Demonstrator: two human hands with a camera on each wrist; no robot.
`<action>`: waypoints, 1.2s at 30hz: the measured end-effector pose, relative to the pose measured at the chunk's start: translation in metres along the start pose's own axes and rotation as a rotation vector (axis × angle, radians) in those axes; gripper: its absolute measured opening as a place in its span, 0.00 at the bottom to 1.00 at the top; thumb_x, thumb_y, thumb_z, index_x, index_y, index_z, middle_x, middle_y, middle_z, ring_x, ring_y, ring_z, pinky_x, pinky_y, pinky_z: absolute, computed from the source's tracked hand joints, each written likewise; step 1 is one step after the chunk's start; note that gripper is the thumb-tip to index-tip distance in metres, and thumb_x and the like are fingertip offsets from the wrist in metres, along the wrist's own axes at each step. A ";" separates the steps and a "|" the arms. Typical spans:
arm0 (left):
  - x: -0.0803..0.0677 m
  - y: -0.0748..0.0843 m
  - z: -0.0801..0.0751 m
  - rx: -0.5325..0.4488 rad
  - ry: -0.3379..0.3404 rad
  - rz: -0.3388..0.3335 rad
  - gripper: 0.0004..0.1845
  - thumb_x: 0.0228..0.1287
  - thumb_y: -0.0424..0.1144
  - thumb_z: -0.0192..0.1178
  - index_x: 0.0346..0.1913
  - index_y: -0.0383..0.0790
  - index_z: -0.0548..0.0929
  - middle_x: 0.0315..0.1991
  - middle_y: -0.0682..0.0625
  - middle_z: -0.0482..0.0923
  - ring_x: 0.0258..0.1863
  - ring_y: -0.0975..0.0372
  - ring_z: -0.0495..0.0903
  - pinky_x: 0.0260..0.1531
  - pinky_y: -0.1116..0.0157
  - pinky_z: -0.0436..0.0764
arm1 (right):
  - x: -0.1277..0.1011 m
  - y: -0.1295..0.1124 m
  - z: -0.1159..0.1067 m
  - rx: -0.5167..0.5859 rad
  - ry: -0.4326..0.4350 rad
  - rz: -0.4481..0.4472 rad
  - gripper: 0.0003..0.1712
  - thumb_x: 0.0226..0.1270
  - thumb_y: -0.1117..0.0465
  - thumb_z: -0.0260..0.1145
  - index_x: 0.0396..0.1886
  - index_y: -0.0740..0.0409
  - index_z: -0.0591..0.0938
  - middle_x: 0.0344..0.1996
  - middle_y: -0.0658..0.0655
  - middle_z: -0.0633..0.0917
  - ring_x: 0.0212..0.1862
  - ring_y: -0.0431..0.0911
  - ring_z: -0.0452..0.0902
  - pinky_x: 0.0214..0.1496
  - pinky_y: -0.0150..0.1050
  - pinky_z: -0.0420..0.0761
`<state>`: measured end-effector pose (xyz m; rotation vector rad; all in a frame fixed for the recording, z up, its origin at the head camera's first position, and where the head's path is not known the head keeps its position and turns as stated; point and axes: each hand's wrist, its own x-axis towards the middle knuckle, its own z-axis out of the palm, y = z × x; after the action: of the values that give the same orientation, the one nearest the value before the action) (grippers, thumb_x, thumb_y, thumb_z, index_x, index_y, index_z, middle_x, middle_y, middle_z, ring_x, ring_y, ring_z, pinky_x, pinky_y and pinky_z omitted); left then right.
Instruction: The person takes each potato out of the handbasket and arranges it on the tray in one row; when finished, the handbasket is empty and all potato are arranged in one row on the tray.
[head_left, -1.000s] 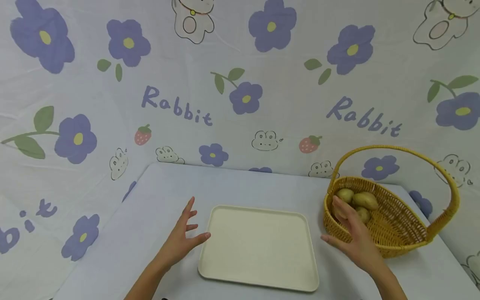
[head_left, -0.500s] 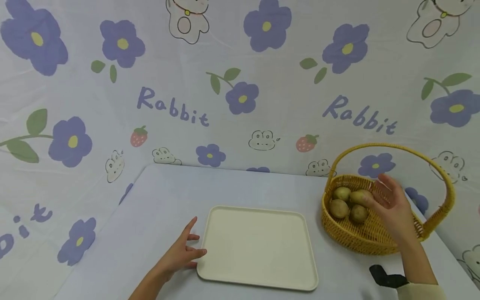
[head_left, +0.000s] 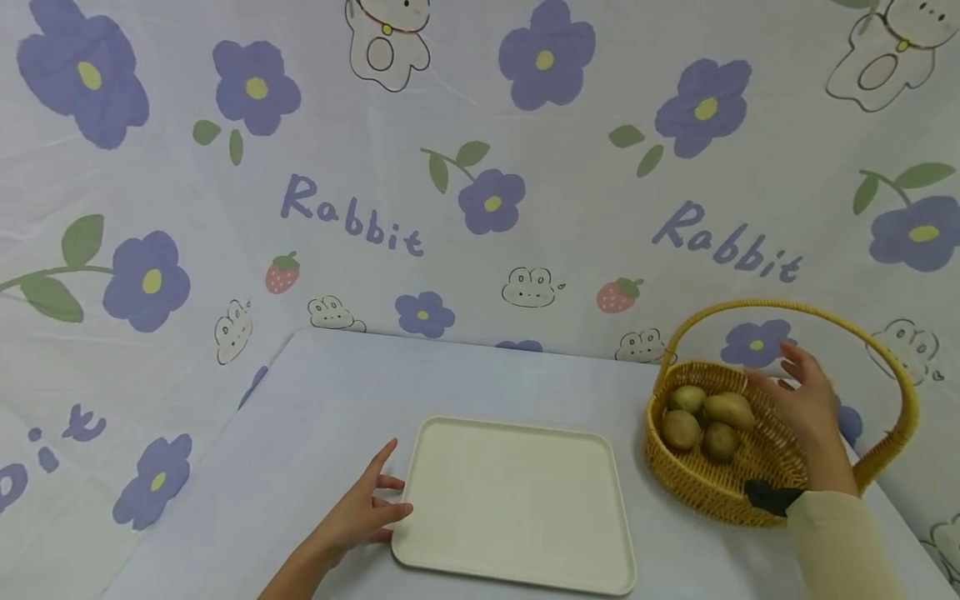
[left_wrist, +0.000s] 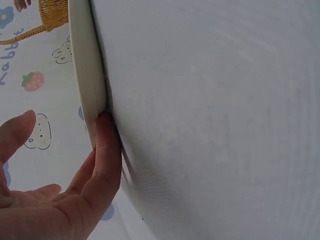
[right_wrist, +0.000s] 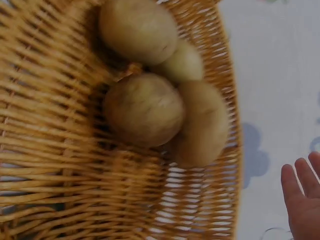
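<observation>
At the left edge of a cream rectangular tray (head_left: 517, 508) is my left hand (head_left: 358, 510). In the left wrist view, a fingertip of the left hand (left_wrist: 82, 192) touches the tray's rim (left_wrist: 86, 60) from outside, and the thumb stands apart from it. My right hand (head_left: 806, 400) hovers over the yellow wicker basket (head_left: 697, 492), holding nothing. Several potatoes (head_left: 729, 410) lie at the basket's left side, below and left of that hand. The right wrist view has the potatoes (right_wrist: 145, 110) close up, with fingers of the right hand (right_wrist: 304, 200) at its right border.
A tall arched handle (head_left: 903, 392) spans the basket near the right hand. Tray and basket stand on a white-covered table (head_left: 315, 417), with a gap between them. Behind rises a white cloth (head_left: 585, 208) printed with flowers and rabbits.
My right hand has moved right and up, from the basket's left rim to above its back right part. The left hand has come down to the tray's left edge. Tray and potatoes stay put.
</observation>
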<state>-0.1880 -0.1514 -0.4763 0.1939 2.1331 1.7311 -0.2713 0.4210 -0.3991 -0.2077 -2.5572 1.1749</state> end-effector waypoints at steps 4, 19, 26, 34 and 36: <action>-0.001 0.002 0.001 0.006 0.007 0.000 0.45 0.51 0.41 0.60 0.65 0.65 0.41 0.54 0.37 0.58 0.36 0.57 0.70 0.32 0.57 0.76 | 0.008 0.022 0.006 -0.110 -0.208 -0.056 0.44 0.57 0.44 0.54 0.67 0.56 0.47 0.63 0.69 0.48 0.59 0.68 0.47 0.48 0.63 0.57; 0.001 -0.007 0.001 0.007 -0.012 0.001 0.40 0.51 0.41 0.60 0.65 0.46 0.50 0.54 0.36 0.59 0.38 0.58 0.72 0.32 0.58 0.76 | 0.002 0.037 0.019 -0.272 -0.648 -0.123 0.29 0.54 0.68 0.55 0.57 0.69 0.62 0.52 0.78 0.60 0.47 0.67 0.62 0.39 0.52 0.69; 0.002 -0.013 0.003 0.070 -0.007 0.044 0.30 0.51 0.35 0.59 0.58 0.32 0.63 0.49 0.38 0.64 0.30 0.61 0.71 0.27 0.64 0.75 | -0.006 0.025 0.017 -0.064 -0.704 0.096 0.35 0.53 0.70 0.54 0.61 0.70 0.53 0.38 0.71 0.66 0.26 0.49 0.66 0.25 0.42 0.69; 0.004 -0.015 0.007 0.179 0.054 0.110 0.27 0.46 0.22 0.54 0.55 0.31 0.68 0.48 0.38 0.65 0.26 0.62 0.68 0.18 0.71 0.69 | -0.007 -0.026 0.012 0.184 -0.635 -0.107 0.28 0.62 0.61 0.52 0.63 0.55 0.58 0.43 0.64 0.63 0.37 0.49 0.69 0.36 0.44 0.74; 0.004 -0.016 0.008 0.203 0.064 0.113 0.28 0.45 0.22 0.54 0.55 0.33 0.69 0.49 0.39 0.65 0.26 0.62 0.68 0.18 0.71 0.69 | -0.012 -0.047 0.015 0.291 -0.660 -0.168 0.28 0.64 0.60 0.50 0.64 0.54 0.56 0.46 0.65 0.62 0.39 0.49 0.70 0.36 0.43 0.75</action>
<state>-0.1871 -0.1467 -0.4938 0.3238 2.3868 1.5984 -0.2654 0.3771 -0.3754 0.5393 -2.7896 1.7452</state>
